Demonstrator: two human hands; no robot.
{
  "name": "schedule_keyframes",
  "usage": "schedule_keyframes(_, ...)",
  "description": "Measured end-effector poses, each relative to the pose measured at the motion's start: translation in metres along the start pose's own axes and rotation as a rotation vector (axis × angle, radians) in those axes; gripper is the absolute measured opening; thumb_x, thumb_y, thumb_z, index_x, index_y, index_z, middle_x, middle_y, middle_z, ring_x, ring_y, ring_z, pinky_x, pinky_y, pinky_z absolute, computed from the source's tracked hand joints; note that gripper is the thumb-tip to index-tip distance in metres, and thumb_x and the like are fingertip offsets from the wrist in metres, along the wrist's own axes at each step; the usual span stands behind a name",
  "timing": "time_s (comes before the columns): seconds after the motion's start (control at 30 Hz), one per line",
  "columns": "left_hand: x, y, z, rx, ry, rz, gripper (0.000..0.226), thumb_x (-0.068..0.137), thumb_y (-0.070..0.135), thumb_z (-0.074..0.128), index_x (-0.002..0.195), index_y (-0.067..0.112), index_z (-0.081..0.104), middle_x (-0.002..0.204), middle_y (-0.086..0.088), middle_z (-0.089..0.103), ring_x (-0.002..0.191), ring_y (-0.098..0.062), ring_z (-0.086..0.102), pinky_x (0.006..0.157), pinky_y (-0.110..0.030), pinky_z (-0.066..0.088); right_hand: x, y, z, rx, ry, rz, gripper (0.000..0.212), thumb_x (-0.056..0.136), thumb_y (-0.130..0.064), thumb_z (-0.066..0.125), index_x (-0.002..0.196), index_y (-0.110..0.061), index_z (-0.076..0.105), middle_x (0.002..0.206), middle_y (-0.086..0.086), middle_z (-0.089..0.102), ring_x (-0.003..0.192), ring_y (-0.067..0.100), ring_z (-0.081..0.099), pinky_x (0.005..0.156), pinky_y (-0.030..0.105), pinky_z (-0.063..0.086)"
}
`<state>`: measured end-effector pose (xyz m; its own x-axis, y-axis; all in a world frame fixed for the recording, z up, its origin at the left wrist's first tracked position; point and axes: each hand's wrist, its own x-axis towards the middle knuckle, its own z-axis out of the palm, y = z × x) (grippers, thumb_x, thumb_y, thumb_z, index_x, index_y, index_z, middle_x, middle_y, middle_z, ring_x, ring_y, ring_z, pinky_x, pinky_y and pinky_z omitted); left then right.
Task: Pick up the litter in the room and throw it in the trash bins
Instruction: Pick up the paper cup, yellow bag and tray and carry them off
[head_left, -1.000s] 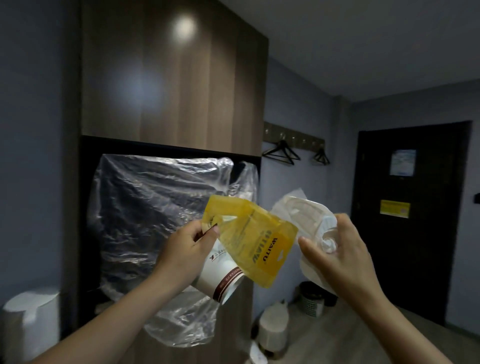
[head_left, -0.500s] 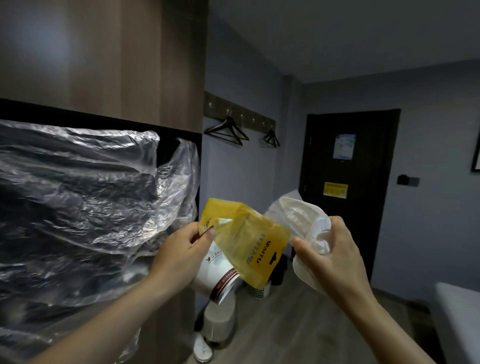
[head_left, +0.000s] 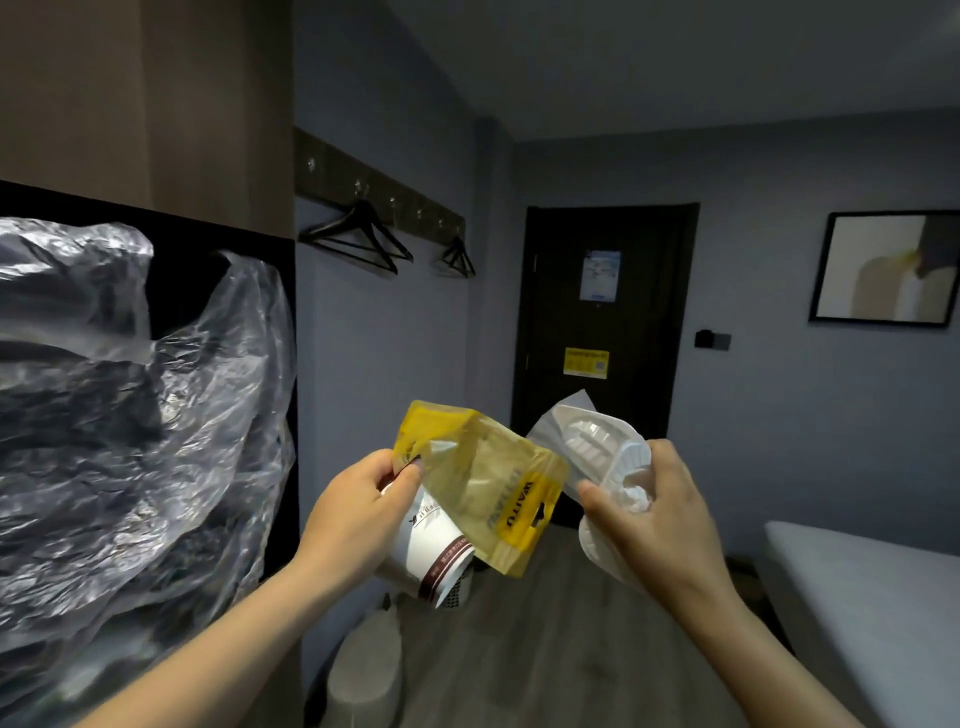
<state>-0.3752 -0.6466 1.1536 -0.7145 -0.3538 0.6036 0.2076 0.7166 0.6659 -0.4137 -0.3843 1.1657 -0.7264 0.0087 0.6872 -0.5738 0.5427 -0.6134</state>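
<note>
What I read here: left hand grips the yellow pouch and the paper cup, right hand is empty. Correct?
One error: the right hand is not empty. The head view shows it gripping a white moulded plastic tray. The rest holds: the left hand grips the yellow pouch and the paper cup.

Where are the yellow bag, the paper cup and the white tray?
yellow bag (head_left: 485, 486), head view, on its see-through middle.
paper cup (head_left: 423, 545), head view, on its white side.
white plastic tray (head_left: 592, 447), head view, on its ribbed inside.
</note>
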Motion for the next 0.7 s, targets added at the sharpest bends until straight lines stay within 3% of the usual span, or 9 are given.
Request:
schedule_keyframes(0.33, 0.111, -0.059, 0.105, 0.003, -0.039, -0.023, 0.036, 0.091, 0.044, 0.049, 0.072, 0.013, 0.048, 0.058, 0.008, 0.048, 0.059, -0.010, 0.046, 0.058, -0.030, 0.035, 0.106, 0.092, 0.077, 0.008, 0.007, 0.036, 0.047, 0.062, -0.062, 0.056, 0.093, -0.030, 0.043, 0.094, -0.016, 0.052, 0.085, 0.005, 0.054, 0.064, 0.033, 0.047)
schedule_keyframes(0.5, 0.169, -0.080, 0.168, 0.018, -0.064, -0.083, 0.036, 0.090, 0.045, 0.049, 0.075, 0.013, 0.055, 0.072, -0.006, 0.061, 0.064, -0.014, 0.053, 0.060, -0.030, 0.038, 0.173, 0.151, 0.107, 0.033, -0.016, 0.062, 0.048, 0.059, -0.066, 0.053, 0.093, -0.033, 0.041, 0.094, -0.017, 0.050, 0.086, 0.002, 0.053, 0.062, 0.031, 0.046)
schedule_keyframes(0.7, 0.215, -0.129, 0.235, 0.103, -0.095, -0.183, 0.036, 0.092, 0.045, 0.048, 0.071, 0.017, 0.055, 0.064, 0.003, 0.058, 0.064, -0.012, 0.053, 0.057, -0.030, 0.036, 0.229, 0.227, 0.148, 0.026, -0.069, 0.125, 0.044, 0.062, -0.062, 0.055, 0.093, -0.033, 0.042, 0.097, -0.016, 0.052, 0.089, 0.004, 0.055, 0.064, 0.032, 0.046)
